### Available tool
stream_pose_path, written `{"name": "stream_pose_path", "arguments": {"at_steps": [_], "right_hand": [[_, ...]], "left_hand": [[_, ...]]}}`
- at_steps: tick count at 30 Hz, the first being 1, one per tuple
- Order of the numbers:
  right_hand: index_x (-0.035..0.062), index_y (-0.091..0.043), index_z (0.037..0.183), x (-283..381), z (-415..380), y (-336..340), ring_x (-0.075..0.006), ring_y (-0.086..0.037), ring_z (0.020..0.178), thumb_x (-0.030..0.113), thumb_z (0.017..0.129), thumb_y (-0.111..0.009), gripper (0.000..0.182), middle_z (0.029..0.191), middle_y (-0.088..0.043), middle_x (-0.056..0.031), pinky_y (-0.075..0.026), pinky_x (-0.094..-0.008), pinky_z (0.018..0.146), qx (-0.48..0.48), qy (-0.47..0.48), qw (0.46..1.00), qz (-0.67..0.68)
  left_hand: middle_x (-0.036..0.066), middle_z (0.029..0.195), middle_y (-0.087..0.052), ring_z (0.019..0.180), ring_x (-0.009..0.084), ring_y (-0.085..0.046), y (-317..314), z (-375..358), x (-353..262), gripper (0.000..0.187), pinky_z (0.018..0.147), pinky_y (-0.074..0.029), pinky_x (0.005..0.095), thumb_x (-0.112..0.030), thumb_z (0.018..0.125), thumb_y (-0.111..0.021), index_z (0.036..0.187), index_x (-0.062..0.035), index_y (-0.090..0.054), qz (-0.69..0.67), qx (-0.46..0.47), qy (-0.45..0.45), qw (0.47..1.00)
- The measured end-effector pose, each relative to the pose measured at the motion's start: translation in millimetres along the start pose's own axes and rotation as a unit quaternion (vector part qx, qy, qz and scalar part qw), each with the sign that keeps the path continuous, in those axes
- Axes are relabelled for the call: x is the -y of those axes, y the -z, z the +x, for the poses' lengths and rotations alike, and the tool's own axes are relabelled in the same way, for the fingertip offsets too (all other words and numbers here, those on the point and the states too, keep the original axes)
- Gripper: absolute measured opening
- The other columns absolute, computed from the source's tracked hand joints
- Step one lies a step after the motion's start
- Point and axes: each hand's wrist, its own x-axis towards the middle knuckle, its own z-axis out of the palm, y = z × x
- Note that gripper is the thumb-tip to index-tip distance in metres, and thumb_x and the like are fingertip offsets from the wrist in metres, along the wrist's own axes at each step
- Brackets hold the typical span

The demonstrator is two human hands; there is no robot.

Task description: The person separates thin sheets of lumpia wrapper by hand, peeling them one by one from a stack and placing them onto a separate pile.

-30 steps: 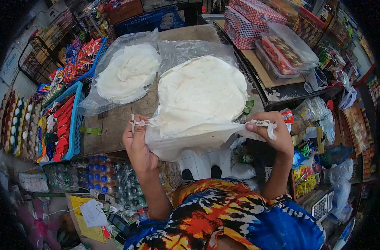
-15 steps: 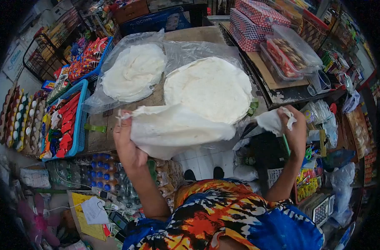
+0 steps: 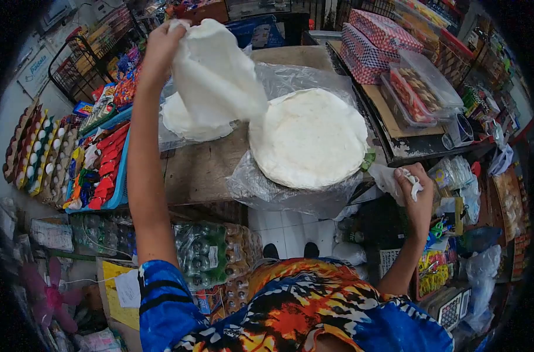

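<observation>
My left hand (image 3: 165, 42) is raised at the upper left, its fingers closed on the edge of a thin, limp spring roll wrapper (image 3: 217, 76). That sheet hangs over a smaller pile of wrappers (image 3: 188, 120) lying on plastic, and partly hides it. To its right, a thick round stack of wrappers (image 3: 308, 138) sits on a clear plastic bag (image 3: 249, 182). Off the table's right front corner, my right hand (image 3: 418, 190) is closed around crumpled, torn wrapper scraps (image 3: 387, 179), with bits sticking out between the fingers.
The wooden table (image 3: 196, 170) holds both piles. Blue baskets of packets (image 3: 120, 182) and egg trays (image 3: 41, 146) stand left. At the right are checkered boxes (image 3: 372, 50) and clear plastic containers (image 3: 425, 88). Bottle packs (image 3: 199, 252) sit below the front edge.
My left hand has swung up and forward with the wrapper, from in front of the large stack to above the smaller pile. My right hand still holds the scraps, slightly lower.
</observation>
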Motion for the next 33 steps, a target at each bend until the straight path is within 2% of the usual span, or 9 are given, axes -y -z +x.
{"name": "stream_pose_path", "arguments": {"at_steps": [5,8,11,16,22,23,25,27,33], "right_hand": [[-0.0038,-0.062,0.088,21.2,-7.0,-6.6,-0.0141,-0.053,0.075,0.015,0.088,-0.066,0.019,0.081,-0.056,-0.0053,-0.041,-0.0267,0.068,0.027,0.052,0.998,0.035],[-0.0013,-0.063,0.087,52.3,-0.5,-7.6,-0.0138,-0.053,0.070,0.014,0.088,-0.064,0.016,0.074,-0.057,-0.0042,-0.042,-0.0266,0.065,0.139,-0.006,0.985,0.098],[-0.0001,-0.063,0.086,87.5,23.7,-34.1,-0.0106,-0.053,0.067,0.018,0.087,-0.068,0.019,0.071,-0.059,-0.0053,-0.043,-0.0272,0.063,0.200,0.140,0.965,0.098],[0.0009,-0.066,0.088,167.1,81.3,-115.9,-0.0079,-0.057,0.070,0.033,0.082,-0.072,0.033,0.076,-0.062,0.0001,-0.044,-0.0227,0.065,0.260,0.271,0.909,0.180],[0.0018,-0.060,0.119,207.4,170.7,-314.2,-0.0205,-0.062,0.098,0.027,0.076,-0.079,0.054,0.107,-0.064,-0.0125,-0.050,-0.0313,0.079,0.459,0.058,0.793,0.397],[0.0018,-0.060,0.119,201.0,181.2,-326.2,-0.0205,-0.062,0.098,0.027,0.076,-0.079,0.054,0.107,-0.064,-0.0125,-0.050,-0.0313,0.079,0.461,0.056,0.793,0.395],[0.0024,-0.055,0.128,200.2,186.3,-336.8,-0.0255,-0.059,0.107,0.026,0.076,-0.079,0.062,0.116,-0.061,-0.0177,-0.047,-0.0365,0.089,0.339,0.029,0.930,0.136],[0.0030,-0.055,0.129,193.0,190.1,-329.1,-0.0260,-0.058,0.108,0.027,0.077,-0.078,0.062,0.119,-0.060,-0.0183,-0.047,-0.0372,0.089,0.323,0.092,0.932,0.139],[0.0042,-0.066,0.114,173.9,159.4,-208.9,-0.0184,-0.062,0.096,0.024,0.082,-0.071,0.038,0.105,-0.067,-0.0096,-0.049,-0.0306,0.085,0.392,0.272,0.868,0.136]], "left_hand": [[0.035,0.139,-0.038,0.128,0.0433,-0.042,2.4,32.9,122.3,0.098,0.108,-0.035,0.0440,-0.035,0.067,-0.080,0.145,-0.0001,-0.031,0.404,-0.077,0.049,0.910],[0.032,0.135,-0.046,0.123,0.0420,-0.047,-17.6,3.4,151.5,0.082,0.104,-0.039,0.0436,-0.032,0.069,-0.079,0.136,-0.0003,-0.045,0.317,-0.117,-0.034,0.941],[0.026,0.128,-0.056,0.114,0.0338,-0.057,-23.7,-20.8,165.9,0.062,0.097,-0.044,0.0389,-0.030,0.075,-0.075,0.126,0.0004,-0.057,0.237,0.016,0.067,0.969],[0.015,0.104,-0.069,0.096,0.0215,-0.065,-3.1,-19.8,162.3,0.038,0.083,-0.049,0.0323,-0.021,0.083,-0.068,0.114,0.0017,-0.065,0.172,-0.036,0.024,0.984],[0.007,0.087,-0.069,0.072,0.0152,-0.065,29.1,-24.9,172.2,0.027,0.062,-0.049,0.0251,-0.023,0.091,-0.063,0.106,-0.0014,-0.068,-0.197,0.081,0.091,0.973],[0.007,0.087,-0.069,0.072,0.0152,-0.065,31.8,-27.0,175.1,0.027,0.062,-0.049,0.0251,-0.023,0.091,-0.063,0.106,-0.0014,-0.068,-0.198,0.079,0.093,0.973],[0.010,0.088,-0.069,0.073,0.0172,-0.066,37.0,-25.9,179.6,0.025,0.066,-0.051,0.0292,-0.018,0.090,-0.059,0.106,-0.0013,-0.068,0.036,-0.067,0.098,0.992],[0.013,0.085,-0.069,0.071,0.0208,-0.066,43.8,-19.3,181.7,0.024,0.069,-0.051,0.0335,-0.018,0.087,-0.058,0.103,-0.0043,-0.071,0.292,-0.185,0.066,0.936],[0.010,0.085,-0.070,0.074,0.0185,-0.066,17.9,-29.9,114.6,0.024,0.069,-0.051,0.0310,-0.022,0.086,-0.063,0.100,-0.0036,-0.071,0.214,-0.091,-0.060,0.971]]}}
